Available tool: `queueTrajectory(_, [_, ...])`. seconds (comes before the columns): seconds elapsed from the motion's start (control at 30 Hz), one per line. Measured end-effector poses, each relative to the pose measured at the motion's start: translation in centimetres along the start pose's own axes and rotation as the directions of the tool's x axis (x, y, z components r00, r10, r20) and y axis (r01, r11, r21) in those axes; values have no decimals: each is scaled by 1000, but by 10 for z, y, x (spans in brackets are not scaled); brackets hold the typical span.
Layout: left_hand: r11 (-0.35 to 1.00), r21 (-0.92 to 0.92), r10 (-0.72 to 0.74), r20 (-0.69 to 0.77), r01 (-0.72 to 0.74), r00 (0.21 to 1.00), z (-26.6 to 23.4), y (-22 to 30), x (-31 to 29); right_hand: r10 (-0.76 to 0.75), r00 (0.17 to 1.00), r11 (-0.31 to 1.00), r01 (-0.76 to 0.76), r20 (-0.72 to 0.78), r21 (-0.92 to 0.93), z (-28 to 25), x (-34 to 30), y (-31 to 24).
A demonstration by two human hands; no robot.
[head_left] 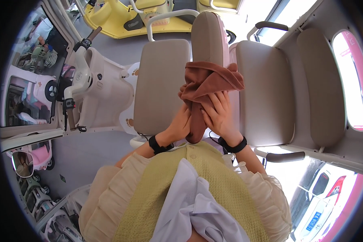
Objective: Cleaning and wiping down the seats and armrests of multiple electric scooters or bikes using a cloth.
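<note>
A reddish-brown stretchy cloth (213,78) with a stitched hem lies bunched across the near part of a padded beige backrest (209,38). My left hand (180,126) is closed on the cloth's left side, its fingertips partly hidden under the folds. On the other side my right hand (220,115) grips the cloth, thumb bent below and fingers pressed against the fabric. Between my hands a narrow brown rounded end (195,125) points toward me; whether it is cloth or covered padding I cannot tell. Both wrists carry black bands.
Beige seat cushions lie left (161,86) and right (264,92) of the backrest. White handlebars (82,76) stand at the left, a padded armrest (286,156) at lower right. Beyond is a yellow vehicle (121,20); a white car (320,193) shows at right.
</note>
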State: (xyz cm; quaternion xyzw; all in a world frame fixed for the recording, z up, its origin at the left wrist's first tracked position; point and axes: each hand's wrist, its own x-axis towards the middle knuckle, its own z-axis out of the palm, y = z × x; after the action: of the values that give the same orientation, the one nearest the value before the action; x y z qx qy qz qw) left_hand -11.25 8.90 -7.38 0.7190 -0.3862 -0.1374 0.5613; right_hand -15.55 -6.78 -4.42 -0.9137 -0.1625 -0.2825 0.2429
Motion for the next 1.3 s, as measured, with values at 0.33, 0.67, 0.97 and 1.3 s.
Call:
queueTrajectory(0.33, [958, -283, -60, -35, 47, 998, -3, -7, 63, 46, 993, 987, -62, 108, 151, -19, 65, 52])
queueTrajectory(0.67, [958, 94, -281, 88, 273, 956, -23, -13, 121, -10, 981, 998, -3, 194, 68, 1, 118, 112])
queueTrajectory(0.97, [713, -490, -497, 151, 502, 854, -21, -30, 114, -31, 969, 999, 27, 246, 17, 0, 126, 108])
queueTrajectory(1.3, [974, 3, -225, 168, 228, 960, -29, -16, 75, -233, 898, 963, 159, 372, 218, -25, 120, 88])
